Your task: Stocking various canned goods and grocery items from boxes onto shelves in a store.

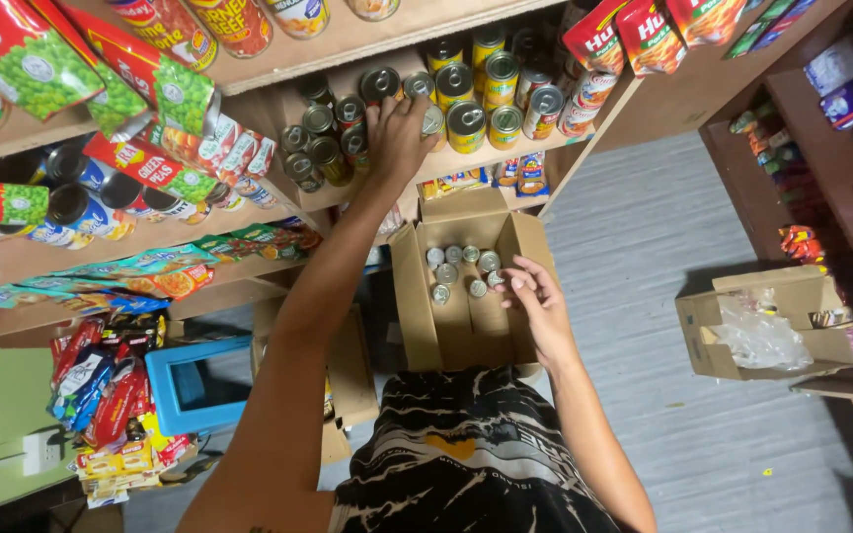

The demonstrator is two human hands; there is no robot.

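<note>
Metal cans, shelf: left hand point(399, 138) reaches up, fingers spread flat over a can point(384, 83) in the stacked row on the wooden shelf point(505, 158); whether it is gripped, cannot tell.
Right hand point(535, 296): fingers loosely curled, tips at a small can point(495, 279) inside the cardboard box point(417, 306), not clearly closed on it.
Box contents: small cans point(456, 266), upright, clustered at the far end.
Surroundings: second open carton point(792, 296) on the grey floor point(644, 247), right; green pea packets point(22, 59) on the shelves, left.

shirt point(466, 454): black with pale streaked tie-dye pattern, small orange mark at the chest
sleeves: none, both arms bare
wrists: no jewellery
</note>
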